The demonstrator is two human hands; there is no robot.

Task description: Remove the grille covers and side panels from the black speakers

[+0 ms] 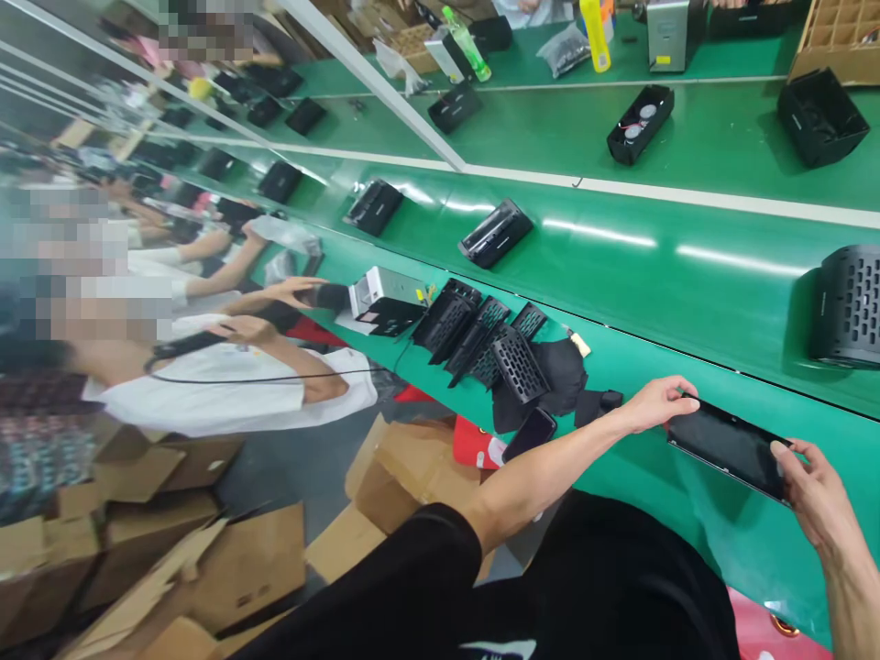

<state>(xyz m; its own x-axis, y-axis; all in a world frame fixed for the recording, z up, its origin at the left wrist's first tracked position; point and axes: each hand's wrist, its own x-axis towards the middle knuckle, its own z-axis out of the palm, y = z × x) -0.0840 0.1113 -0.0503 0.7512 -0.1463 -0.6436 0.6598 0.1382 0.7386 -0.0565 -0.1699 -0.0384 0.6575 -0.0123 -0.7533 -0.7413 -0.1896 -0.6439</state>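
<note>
On my feed I have the left hand (664,403) pinching the near-left corner of a flat black panel (732,449), thumb and fingertips closed on its edge. I see the right hand (815,486) grasping the opposite end, thumb laid over the top face. The panel spans the space between both sets of fingers, above the green worktop (639,481); I cannot tell whether it touches. Left of the left fingers I make out a phone (531,434) and, farther off, perforated black grilles (521,365). Beyond the right fingers stands a slotted black housing (852,307).
</note>
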